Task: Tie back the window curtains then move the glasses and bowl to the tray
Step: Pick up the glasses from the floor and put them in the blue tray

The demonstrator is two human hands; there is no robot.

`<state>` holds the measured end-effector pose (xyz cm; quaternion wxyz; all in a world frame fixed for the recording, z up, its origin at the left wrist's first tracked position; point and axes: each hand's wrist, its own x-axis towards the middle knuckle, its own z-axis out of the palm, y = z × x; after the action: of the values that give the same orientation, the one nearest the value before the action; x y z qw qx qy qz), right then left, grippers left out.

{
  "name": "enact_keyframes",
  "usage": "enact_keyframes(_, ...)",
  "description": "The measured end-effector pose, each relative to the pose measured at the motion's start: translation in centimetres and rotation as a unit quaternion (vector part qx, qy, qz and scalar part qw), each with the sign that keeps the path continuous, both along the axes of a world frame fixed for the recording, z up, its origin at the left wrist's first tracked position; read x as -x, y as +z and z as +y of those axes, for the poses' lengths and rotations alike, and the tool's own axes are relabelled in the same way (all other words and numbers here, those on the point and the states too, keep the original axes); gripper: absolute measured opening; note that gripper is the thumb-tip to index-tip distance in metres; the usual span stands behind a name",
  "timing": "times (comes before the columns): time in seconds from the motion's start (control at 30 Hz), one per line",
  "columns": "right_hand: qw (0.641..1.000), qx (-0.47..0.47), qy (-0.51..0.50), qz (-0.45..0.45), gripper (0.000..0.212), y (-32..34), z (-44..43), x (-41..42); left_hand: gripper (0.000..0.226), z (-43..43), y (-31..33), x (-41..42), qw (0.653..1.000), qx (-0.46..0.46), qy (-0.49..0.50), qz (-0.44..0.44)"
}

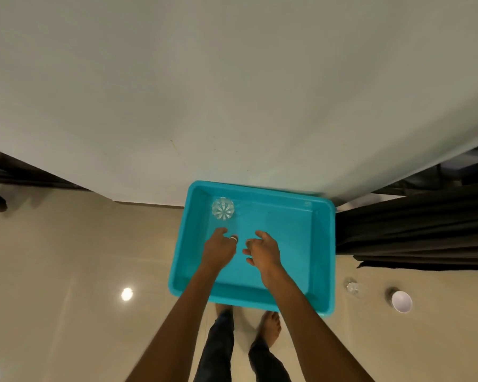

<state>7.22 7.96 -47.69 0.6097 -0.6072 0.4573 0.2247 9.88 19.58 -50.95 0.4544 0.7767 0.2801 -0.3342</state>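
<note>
Tray: turquoise tray point(322, 257) on floor point(66, 257), one glass point(223, 208) in its far-left corner.
Hands: left hand point(220, 248) and right hand point(264, 250) above the tray, fingers loosely spread, empty.
Right: second glass point(353, 287), white bowl point(401, 301) on floor.

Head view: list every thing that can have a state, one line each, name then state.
Tray: on the floor against the wall, holding one glass.
Glass in tray: upright, far left corner, released.
Second glass: upright on the floor, right of the tray.
Bowl: upright on the floor, outside the tray.
Curtain: dark, bunched at right.
Left hand: open, empty.
Right hand: open, empty.
</note>
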Motion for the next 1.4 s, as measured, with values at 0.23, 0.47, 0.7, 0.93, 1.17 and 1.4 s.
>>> enact_keyframes(0.23,0.998,0.042,-0.043,-0.030,0.033,4.4,-1.5,8.0,0.047,-4.4,5.9,8.5,0.997,-0.025,-0.065,-0.035)
enact_keyframes(0.47,0.990,0.054,-0.107,-0.076,0.012,8.4,-5.1,13.9,0.041,-7.6,10.5,15.1,0.999,0.019,0.000,-0.044)
enact_keyframes(0.7,0.978,0.039,-0.178,-0.103,0.008,11.3,-6.8,19.2,0.037,-9.7,12.7,18.9,0.996,0.056,0.041,-0.051)
enact_keyframes(0.93,0.972,0.082,-0.190,-0.108,0.012,12.9,-8.1,24.8,0.037,-11.0,13.0,22.2,0.995,0.078,0.025,-0.060)
enact_keyframes(1.17,0.972,0.114,-0.179,-0.100,0.012,14.2,-10.1,29.0,0.037,-13.7,14.3,24.7,0.990,0.068,-0.082,-0.094)
enact_keyframes(1.4,0.967,0.121,-0.199,-0.102,0.013,14.7,-14.0,29.5,0.034,-17.2,15.6,24.3,0.986,0.083,-0.100,-0.101)
